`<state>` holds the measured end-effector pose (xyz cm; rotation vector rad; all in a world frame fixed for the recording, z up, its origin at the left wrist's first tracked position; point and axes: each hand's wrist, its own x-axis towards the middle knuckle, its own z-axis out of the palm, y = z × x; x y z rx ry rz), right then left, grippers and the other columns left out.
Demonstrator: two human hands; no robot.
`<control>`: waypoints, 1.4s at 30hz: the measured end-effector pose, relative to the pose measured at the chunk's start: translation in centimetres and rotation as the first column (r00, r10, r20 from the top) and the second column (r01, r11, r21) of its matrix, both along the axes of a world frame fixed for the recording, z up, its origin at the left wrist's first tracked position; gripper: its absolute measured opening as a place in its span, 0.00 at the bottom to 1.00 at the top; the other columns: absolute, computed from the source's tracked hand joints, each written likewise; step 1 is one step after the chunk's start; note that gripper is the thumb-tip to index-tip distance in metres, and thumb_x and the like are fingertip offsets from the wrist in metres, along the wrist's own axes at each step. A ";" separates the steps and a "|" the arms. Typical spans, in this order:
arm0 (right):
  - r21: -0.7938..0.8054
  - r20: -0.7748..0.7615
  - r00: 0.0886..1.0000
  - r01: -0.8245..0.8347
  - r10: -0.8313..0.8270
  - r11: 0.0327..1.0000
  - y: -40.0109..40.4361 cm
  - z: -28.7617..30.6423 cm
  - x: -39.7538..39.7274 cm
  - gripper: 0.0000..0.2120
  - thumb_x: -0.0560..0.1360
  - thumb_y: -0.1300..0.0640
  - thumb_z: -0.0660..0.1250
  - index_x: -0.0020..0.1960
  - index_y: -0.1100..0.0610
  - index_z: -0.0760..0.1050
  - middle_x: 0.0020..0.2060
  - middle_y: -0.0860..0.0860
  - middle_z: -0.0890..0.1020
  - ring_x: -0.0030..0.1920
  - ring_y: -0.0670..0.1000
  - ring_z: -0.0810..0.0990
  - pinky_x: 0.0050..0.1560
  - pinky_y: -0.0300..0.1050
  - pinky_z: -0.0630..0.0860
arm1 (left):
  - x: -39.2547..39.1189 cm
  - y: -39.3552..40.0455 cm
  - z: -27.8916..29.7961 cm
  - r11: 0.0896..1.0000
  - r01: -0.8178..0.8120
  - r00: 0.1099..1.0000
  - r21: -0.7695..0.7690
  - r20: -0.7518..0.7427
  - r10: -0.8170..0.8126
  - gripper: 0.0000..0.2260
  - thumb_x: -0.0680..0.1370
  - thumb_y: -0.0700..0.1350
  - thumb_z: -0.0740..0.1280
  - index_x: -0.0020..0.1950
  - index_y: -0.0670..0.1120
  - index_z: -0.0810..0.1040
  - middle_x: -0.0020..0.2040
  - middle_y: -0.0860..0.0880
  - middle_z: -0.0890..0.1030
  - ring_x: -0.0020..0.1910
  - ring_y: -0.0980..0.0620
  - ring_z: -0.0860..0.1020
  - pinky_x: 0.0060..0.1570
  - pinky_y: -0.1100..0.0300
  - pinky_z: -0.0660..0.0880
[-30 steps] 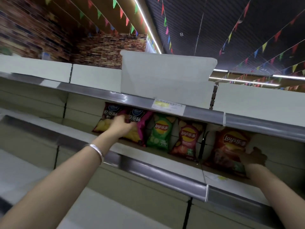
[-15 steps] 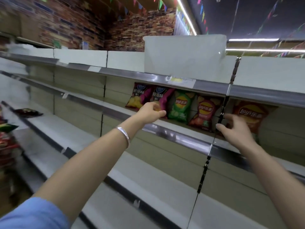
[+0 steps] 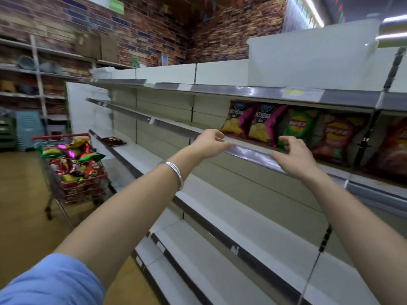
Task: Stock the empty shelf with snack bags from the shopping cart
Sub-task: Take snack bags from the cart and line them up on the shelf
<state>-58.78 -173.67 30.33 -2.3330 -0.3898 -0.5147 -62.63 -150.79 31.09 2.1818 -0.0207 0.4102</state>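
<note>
Both hands are empty, between placements. The left hand [image 3: 210, 143] hovers at the front edge of the shelf [image 3: 176, 129], fingers loosely curled, grasping nothing; a silver bangle [image 3: 175, 173] sits on that wrist. The right hand [image 3: 293, 156] hangs just in front of the same edge, fingers spread and relaxed, also holding nothing.

Five snack bags stand upright along the back of the shelf, toward its right end: two pink bags [image 3: 253, 123] side by side, a green bag [image 3: 297, 126], a red bag [image 3: 337, 137], and a darker red bag [image 3: 392, 150] at the frame's right edge. The left stretch of this shelf is bare.

Judged step: the placed row is set and the hands are free, so the next move looks like a turn to the shopping cart [image 3: 72, 170], which stands well apart on the floor at the left end of the aisle and is heaped with more bags. That calls for stepping left, picking bags, and filling the bare stretch to the left of the pink pair.

One dark bag [image 3: 113, 141] lies flat on the lower shelf near its left end.

Writing: the green and red bags carry the round Lay's-style logo with Chinese characters; the pink bags show large Chinese characters, not legible. A yellow-and-white price tag [image 3: 305, 93] on the upper shelf's front edge is too blurred to read.
</note>
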 end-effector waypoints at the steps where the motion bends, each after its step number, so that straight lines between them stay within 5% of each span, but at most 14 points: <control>1: -0.007 -0.008 1.000 -0.019 0.019 1.000 1.5 -0.2 0.0 0.27 0.77 0.54 0.67 0.74 0.56 0.65 0.72 0.57 0.67 0.71 0.55 0.69 0.69 0.50 0.65 | -0.2 1.2 -0.2 1.000 -0.017 1.000 0.004 -0.002 0.017 0.24 0.79 0.52 0.69 0.71 0.43 0.72 0.67 0.46 0.76 0.65 0.48 0.74 0.65 0.54 0.72; 24: -0.098 -0.175 0.905 -0.408 0.388 0.908 48.6 -4.2 3.8 0.29 0.78 0.50 0.67 0.76 0.55 0.63 0.74 0.54 0.66 0.72 0.54 0.68 0.69 0.49 0.66 | -3.3 41.9 -6.0 0.935 -0.339 0.914 0.104 -0.199 0.354 0.26 0.80 0.52 0.67 0.75 0.43 0.67 0.70 0.43 0.73 0.66 0.46 0.74 0.63 0.54 0.73; 29: -0.123 -0.217 0.876 -0.463 0.431 0.878 54.9 -5.1 6.6 0.29 0.78 0.51 0.67 0.76 0.55 0.62 0.74 0.55 0.65 0.73 0.55 0.66 0.70 0.50 0.65 | -1.3 47.3 -7.2 0.924 -0.372 0.901 0.087 -0.206 0.382 0.25 0.81 0.50 0.66 0.74 0.42 0.67 0.69 0.43 0.74 0.59 0.50 0.74 0.54 0.59 0.71; 37: -0.186 -0.345 0.789 -0.588 0.508 0.787 64.4 -6.4 14.0 0.29 0.79 0.48 0.66 0.76 0.55 0.63 0.73 0.55 0.69 0.71 0.55 0.70 0.67 0.48 0.68 | 5.2 55.5 -9.3 0.909 -0.408 0.862 0.086 -0.293 0.414 0.25 0.80 0.53 0.66 0.74 0.43 0.68 0.70 0.43 0.74 0.67 0.47 0.73 0.58 0.58 0.71; 42: -0.218 -0.406 0.735 -0.656 0.544 0.723 70.3 -6.6 19.8 0.29 0.80 0.49 0.66 0.77 0.57 0.62 0.73 0.55 0.69 0.71 0.55 0.69 0.68 0.47 0.66 | 10.2 61.4 -9.8 0.876 -0.476 0.822 0.070 -0.318 0.472 0.24 0.80 0.53 0.66 0.72 0.43 0.70 0.67 0.44 0.75 0.59 0.49 0.74 0.56 0.57 0.71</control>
